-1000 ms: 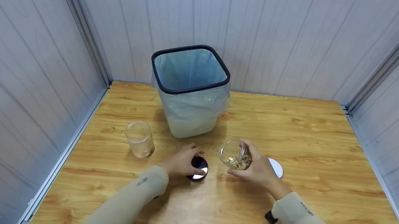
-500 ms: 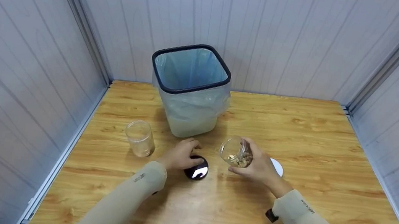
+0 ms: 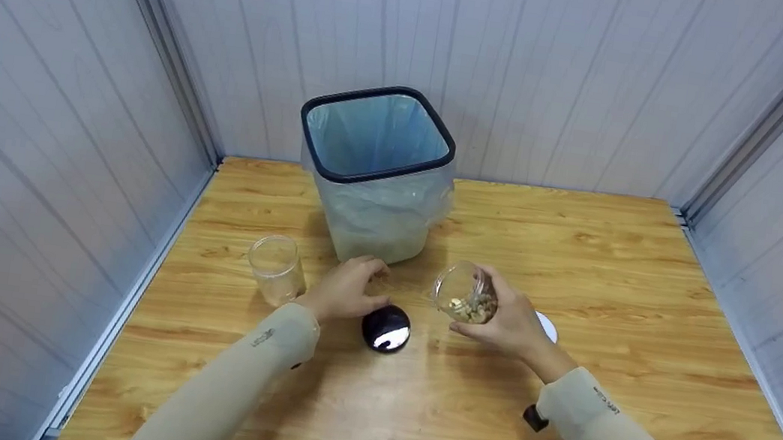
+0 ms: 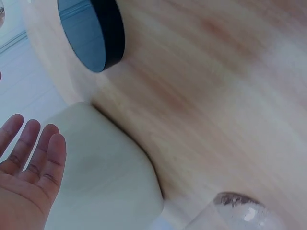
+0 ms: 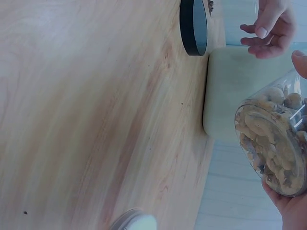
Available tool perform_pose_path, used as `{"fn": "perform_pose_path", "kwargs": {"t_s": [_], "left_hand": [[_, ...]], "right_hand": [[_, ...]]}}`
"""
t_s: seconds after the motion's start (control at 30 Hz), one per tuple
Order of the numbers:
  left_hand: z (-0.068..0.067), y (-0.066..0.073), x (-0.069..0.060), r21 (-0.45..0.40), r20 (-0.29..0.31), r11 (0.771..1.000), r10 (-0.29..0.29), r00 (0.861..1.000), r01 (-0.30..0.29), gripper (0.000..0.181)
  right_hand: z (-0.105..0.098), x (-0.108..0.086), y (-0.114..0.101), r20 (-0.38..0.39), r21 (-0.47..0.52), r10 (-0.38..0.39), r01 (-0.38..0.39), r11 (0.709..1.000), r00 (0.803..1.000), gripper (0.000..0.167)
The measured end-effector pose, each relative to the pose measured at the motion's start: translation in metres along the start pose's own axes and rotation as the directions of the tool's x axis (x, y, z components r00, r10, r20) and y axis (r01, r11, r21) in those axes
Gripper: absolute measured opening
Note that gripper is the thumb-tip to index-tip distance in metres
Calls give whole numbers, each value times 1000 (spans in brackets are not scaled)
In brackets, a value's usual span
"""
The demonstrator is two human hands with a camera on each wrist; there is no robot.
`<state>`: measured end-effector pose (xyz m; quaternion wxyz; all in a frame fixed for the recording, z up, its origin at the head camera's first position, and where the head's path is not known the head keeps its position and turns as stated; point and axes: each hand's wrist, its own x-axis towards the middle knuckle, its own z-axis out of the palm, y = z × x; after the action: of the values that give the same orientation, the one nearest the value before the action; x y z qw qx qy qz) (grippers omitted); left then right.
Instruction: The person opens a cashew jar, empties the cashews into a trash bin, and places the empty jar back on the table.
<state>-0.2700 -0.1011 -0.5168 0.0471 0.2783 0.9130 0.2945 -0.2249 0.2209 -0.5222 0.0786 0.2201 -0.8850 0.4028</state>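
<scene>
My right hand [image 3: 510, 320] grips a clear jar [image 5: 273, 148] holding tan, nut-like pieces. The jar [image 3: 465, 294] is tilted above the table, its mouth facing left and up. Just left of it, my left hand [image 3: 346, 291] hovers with relaxed fingers and nothing in them; in the left wrist view its fingers [image 4: 36, 148] are extended. A round, glossy black lid [image 3: 386, 329] lies on the table close to the left thumb, apart from it. Behind my right hand, a white lid [image 3: 547, 327] lies flat, partly hidden.
A second clear jar [image 3: 275, 273] stands upright on the left, near my left wrist. Behind the hands stands a pale bin [image 3: 379, 230] with a black rim and a plastic liner. Ribbed panels [image 3: 531, 79] enclose the wooden table [image 3: 625, 281].
My left hand has let go of the black lid and moved up and left, toward the bin. The lid now rests on the table. My right hand stays nearly still, holding the jar.
</scene>
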Motion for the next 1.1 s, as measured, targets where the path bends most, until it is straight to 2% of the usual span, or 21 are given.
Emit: {"fn": "perform_pose_path", "kwargs": {"t_s": [0.5, 0.6, 0.73, 0.93, 1.1], "left_hand": [[-20, 10, -5, 14, -34, 999, -32, 999, 32, 42], [-24, 13, -5, 11, -46, 1000, -21, 999, 22, 39], [-27, 13, -6, 26, -71, 1000, -9, 997, 11, 36], [-33, 9, -8, 17, -69, 998, -51, 996, 53, 38], [-39, 5, -11, 15, -71, 998, -62, 996, 64, 39]], "right_hand": [[-3, 3, 0, -13, 27, -3, 3, 1000, 1000, 100], [-2, 2, 0, -25, 19, -10, 11, 1000, 1000, 100], [-1, 2, 1, -38, 9, -17, 18, 1000, 999, 100], [0, 2, 0, -38, 22, -17, 18, 1000, 999, 100], [0, 2, 0, -37, 17, -13, 14, 1000, 999, 100]]}}
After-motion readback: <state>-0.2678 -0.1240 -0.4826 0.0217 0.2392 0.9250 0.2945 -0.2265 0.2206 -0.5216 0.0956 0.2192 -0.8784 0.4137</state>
